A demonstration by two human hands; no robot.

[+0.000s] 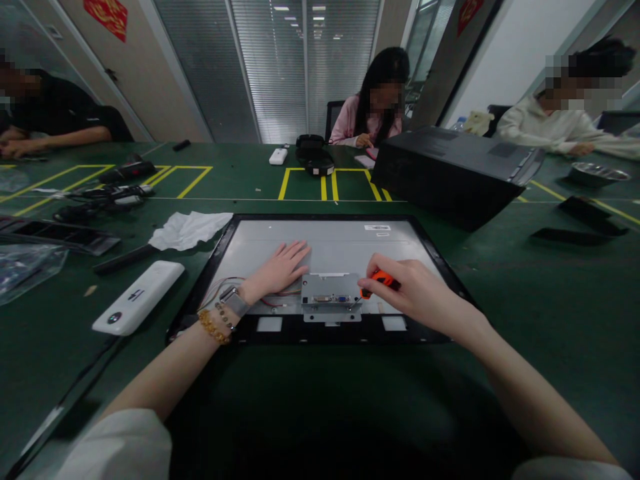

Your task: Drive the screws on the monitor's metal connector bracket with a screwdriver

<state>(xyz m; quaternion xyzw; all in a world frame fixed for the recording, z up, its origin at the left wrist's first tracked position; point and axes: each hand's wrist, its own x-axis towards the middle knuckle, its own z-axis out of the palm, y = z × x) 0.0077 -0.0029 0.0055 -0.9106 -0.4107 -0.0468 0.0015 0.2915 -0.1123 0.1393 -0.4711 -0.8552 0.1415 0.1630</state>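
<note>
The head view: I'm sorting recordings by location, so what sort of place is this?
Probably an office room used for electronics work: blinds on the far side, a green table with yellow markings, and a flat panel bearing a metal box with ports.

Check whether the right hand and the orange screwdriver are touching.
Touching. The head view shows the right hand gripping the orange screwdriver by its handle, which shows between the thumb and the bent forefinger.

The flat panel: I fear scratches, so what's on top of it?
The flat panel bears a metal box, wires and the left hand; the right hand holds a screwdriver at the box. The surface beneath box and left hand is hidden.
</note>
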